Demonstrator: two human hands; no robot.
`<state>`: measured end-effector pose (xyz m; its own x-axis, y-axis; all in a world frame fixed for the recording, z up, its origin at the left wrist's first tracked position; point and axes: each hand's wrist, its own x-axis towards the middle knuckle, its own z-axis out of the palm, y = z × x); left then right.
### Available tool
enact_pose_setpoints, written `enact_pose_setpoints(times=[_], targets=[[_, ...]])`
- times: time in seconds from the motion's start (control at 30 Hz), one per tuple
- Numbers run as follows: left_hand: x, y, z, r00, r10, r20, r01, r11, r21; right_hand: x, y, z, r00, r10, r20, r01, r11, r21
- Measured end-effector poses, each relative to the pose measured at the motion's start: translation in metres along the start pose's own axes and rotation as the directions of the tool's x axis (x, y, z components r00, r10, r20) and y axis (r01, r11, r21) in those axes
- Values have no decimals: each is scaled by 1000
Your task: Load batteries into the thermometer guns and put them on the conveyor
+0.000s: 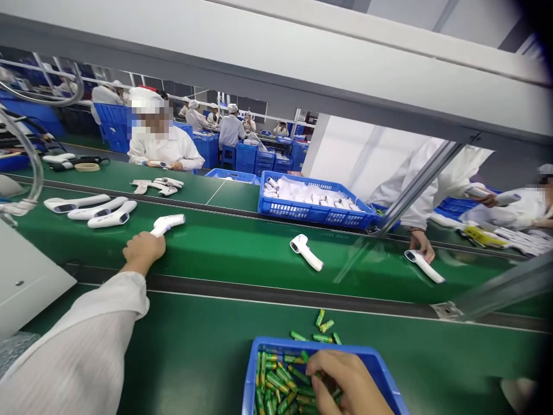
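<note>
My left hand (144, 252) reaches over the green conveyor belt and grips a white infrared thermometer (173, 222) by its handle. Down at the front, my right hand (345, 377) is inside a blue bin (249, 383), its fingers curled together over green-and-yellow batteries (276, 380). One battery (305, 356) shows at its fingertips; the palm side is hidden. Several loose batteries (322, 338) lie on the green table just behind the bin. Left of my left hand, more white thermometers (112, 213) lie side by side on the belt.
Another thermometer (306, 252) lies mid-belt. At the right, a co-worker's hand (422, 245) touches a thermometer (425, 267). A blue basket (317, 214) of white thermometers stands beyond the belt. A metal post (419, 187) and an overhead beam (276, 63) cross the view.
</note>
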<state>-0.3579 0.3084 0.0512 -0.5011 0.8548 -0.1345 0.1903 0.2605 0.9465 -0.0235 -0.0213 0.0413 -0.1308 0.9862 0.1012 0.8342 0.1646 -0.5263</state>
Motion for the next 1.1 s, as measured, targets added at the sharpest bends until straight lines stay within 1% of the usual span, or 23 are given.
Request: enact_pose_setpoints(times=[0.03,0.07,0.13,0.17,0.2,0.23,0.27,0.3,0.33,0.37,0.4,0.47,0.5,0.57,0.67,0.77,0.83,0.9,0.93,0.97,1.0,1.07,1.1], targets=[[-11,5,9,996,-56,71,63,993,-96,-2,-2,-2,998,11,-55,-9,999,35],[-27,11,19,985,-88,151,115,977,-180,-3,-4,-5,993,21,-116,-12,997,76],[-76,19,38,947,-63,315,155,949,-276,-2,-8,-8,974,34,-226,5,985,170],[-106,20,46,915,-35,402,181,926,-330,0,-10,-10,963,42,-266,18,975,221],[-139,19,51,871,2,491,218,895,-389,3,-14,-11,955,55,-293,28,962,272],[-172,16,55,791,52,610,340,791,-508,6,-18,-13,950,71,-305,33,946,322],[-204,12,56,733,85,675,451,682,-576,10,-24,-14,948,79,-308,43,928,369],[-233,7,57,706,99,701,517,605,-606,14,-29,-15,947,78,-311,59,911,409],[-256,2,57,682,95,725,566,558,-606,18,-34,-15,944,71,-321,82,894,440],[-275,-3,56,680,74,730,590,536,-604,21,-39,-13,940,60,-337,111,878,466],[-287,-7,56,689,56,723,594,529,-607,23,-42,-11,933,51,-357,138,864,484],[-297,-12,56,720,40,693,568,539,-622,26,-46,-4,924,34,-381,175,849,499],[-297,-13,57,734,47,677,548,549,-632,27,-46,0,924,28,-383,183,845,502],[-293,-14,58,745,65,664,515,576,-635,28,-44,6,926,16,-376,192,840,508],[-288,-14,59,735,66,674,506,609,-611,30,-39,10,922,0,-388,223,818,531],[-290,-16,61,722,58,689,487,665,-566,30,-37,8,899,2,-437,253,813,525],[-292,-17,63,729,60,682,449,709,-544,32,-37,5,881,19,-472,257,819,513],[-293,-17,64,739,66,670,420,733,-536,34,-38,1,885,21,-464,254,814,522],[-293,-17,65,735,66,675,422,734,-532,34,-39,-1,894,24,-447,245,810,533],[-292,-16,65,715,61,697,446,728,-520,35,-39,-2,899,40,-436,230,804,548],[-291,-16,64,681,50,730,489,711,-505,35,-39,-3,895,75,-440,209,802,560],[-288,-14,63,584,25,811,621,630,-467,32,-40,-2,870,162,-466,141,824,549],[-286,-12,62,540,16,841,687,569,-452,30,-40,0,872,177,-456,95,854,512]])
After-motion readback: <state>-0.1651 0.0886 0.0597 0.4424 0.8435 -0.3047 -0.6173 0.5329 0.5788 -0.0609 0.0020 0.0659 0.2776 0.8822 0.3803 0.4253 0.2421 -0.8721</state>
